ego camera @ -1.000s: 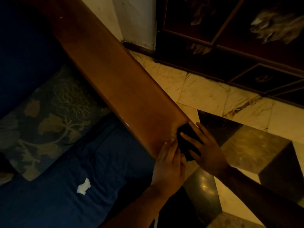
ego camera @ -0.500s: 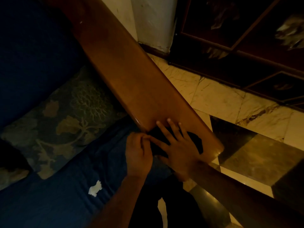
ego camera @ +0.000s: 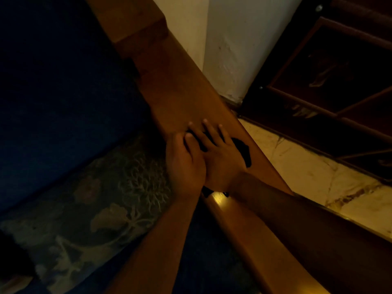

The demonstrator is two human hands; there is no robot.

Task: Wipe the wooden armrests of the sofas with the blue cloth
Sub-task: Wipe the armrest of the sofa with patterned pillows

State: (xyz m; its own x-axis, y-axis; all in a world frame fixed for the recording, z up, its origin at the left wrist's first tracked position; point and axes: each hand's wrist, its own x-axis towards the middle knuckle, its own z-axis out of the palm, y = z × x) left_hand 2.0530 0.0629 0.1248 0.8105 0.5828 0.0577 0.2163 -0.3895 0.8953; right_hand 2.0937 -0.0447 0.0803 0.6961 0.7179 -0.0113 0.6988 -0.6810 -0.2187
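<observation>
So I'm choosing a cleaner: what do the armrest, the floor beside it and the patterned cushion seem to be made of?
Armrest: looks like wood with a glossy varnish, brown with a bright glint near the wrists. Floor: polished stone, probably marble, pale with dark veins and straight joints. Patterned cushion: woven fabric with a raised floral design; the fibre cannot be told in this dim light.

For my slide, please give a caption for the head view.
Right hand presses cloth flat on wooden armrest; left hand alongside.
</observation>
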